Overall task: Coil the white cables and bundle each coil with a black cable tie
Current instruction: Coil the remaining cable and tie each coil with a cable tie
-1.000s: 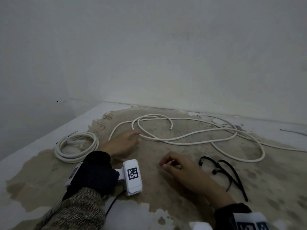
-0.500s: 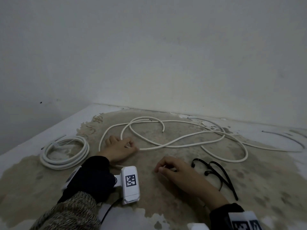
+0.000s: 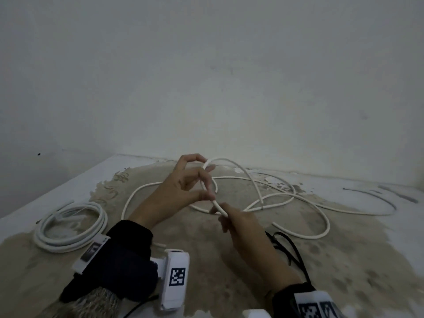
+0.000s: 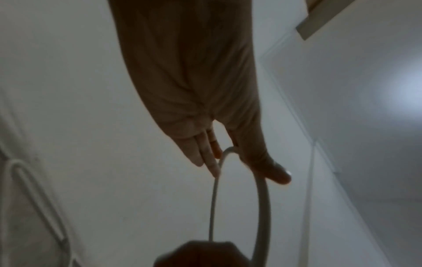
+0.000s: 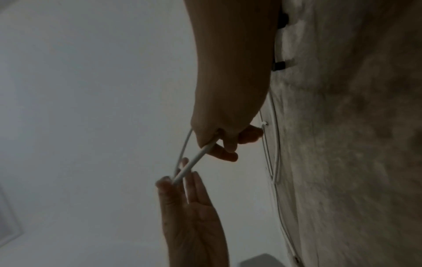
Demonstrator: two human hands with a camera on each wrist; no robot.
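A long white cable [image 3: 298,204] sprawls in loose loops over the stained floor. My left hand [image 3: 207,177] is raised above it and holds one loop of this cable between thumb and curled fingers. The left wrist view shows the cable [image 4: 262,207] arching between the fingers and thumb of the left hand [image 4: 246,173]. Just below, my right hand [image 3: 221,215] pinches the same cable. In the right wrist view the right hand [image 5: 212,146] grips the cable [image 5: 194,162], which runs to the left hand's fingertips [image 5: 165,180]. Black cable ties [image 3: 290,249] lie beside my right forearm.
A finished coil of white cable [image 3: 71,226] lies on the floor at the left. A wall [image 3: 229,88] rises close behind the cables, and another closes the left side. A thin grey wire [image 3: 376,196] lies at the far right.
Both hands have come up off the floor. The left hand has lifted a loop of the white cable, and the right hand now pinches the cable just below it.
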